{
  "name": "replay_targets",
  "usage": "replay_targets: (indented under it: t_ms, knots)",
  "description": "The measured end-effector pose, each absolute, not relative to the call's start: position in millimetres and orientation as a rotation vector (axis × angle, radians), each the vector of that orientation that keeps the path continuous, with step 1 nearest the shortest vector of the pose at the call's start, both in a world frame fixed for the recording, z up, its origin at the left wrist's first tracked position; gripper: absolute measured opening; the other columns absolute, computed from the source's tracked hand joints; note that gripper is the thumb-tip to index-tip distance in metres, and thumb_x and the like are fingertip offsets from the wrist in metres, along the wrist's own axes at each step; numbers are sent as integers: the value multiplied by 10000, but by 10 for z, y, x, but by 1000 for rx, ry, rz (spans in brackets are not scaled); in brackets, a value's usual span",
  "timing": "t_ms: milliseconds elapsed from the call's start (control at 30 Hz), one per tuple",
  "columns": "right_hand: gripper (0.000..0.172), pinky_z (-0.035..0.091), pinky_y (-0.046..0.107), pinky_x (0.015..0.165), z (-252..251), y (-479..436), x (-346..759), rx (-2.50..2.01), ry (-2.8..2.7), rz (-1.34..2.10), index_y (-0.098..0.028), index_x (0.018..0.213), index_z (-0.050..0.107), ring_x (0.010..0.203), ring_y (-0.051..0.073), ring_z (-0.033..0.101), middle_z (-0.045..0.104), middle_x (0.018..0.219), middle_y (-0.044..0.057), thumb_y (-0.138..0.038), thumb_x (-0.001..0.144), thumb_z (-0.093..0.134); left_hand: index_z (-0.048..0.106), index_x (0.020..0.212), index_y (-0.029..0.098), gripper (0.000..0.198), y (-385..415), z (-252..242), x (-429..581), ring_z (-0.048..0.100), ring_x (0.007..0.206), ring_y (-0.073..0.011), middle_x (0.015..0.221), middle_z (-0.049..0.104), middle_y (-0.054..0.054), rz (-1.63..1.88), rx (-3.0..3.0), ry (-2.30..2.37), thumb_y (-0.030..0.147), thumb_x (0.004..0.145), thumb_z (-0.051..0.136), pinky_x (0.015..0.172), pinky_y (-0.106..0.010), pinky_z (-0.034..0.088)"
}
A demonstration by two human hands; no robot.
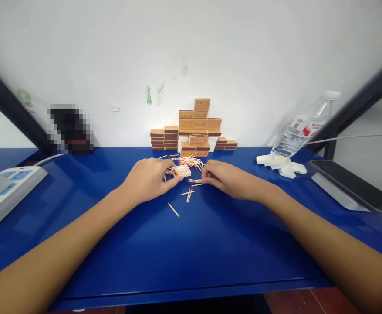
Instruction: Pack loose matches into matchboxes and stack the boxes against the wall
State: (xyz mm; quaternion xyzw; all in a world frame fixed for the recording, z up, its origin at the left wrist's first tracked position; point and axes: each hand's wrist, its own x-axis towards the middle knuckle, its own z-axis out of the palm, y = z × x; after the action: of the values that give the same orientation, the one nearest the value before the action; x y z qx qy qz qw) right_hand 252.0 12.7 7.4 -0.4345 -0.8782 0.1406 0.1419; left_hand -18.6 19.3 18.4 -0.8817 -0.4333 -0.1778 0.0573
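Note:
My left hand (148, 179) grips a small white matchbox tray (186, 171) between thumb and fingers, and several red-tipped matches lie inside it. To its right, my right hand (221, 176) pinches matches (195, 180) whose red heads point left toward the tray. A loose heap of matches (192, 162) lies on the table just behind the tray. Nearer to me, a few crossed matches (188, 194) and one single match (173, 209) rest on the blue surface. Part of the heap is hidden behind the left fingers and the tray.
Stacked matchboxes (200, 124) stand against the wall behind the heap. At right are a leaning water bottle (297, 131), white pieces (284, 165) and a phone (354, 183) on a white support. A power strip (11, 187) lies at left on the blue table (184, 253).

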Motion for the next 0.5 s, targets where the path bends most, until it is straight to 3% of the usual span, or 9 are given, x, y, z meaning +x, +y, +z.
replay_targets:
  t_ms: [500]
  knots:
    - [174,411,302,675,203,155,2612,-1252,-2416,489,-209,925,654,728,168,597,702,838,24,-332,1029,589,720,942,187,403,185,174,-173,600,586,-180,727,704,-46,-499,-2703,-1296,567,987,593,546,-301,287]
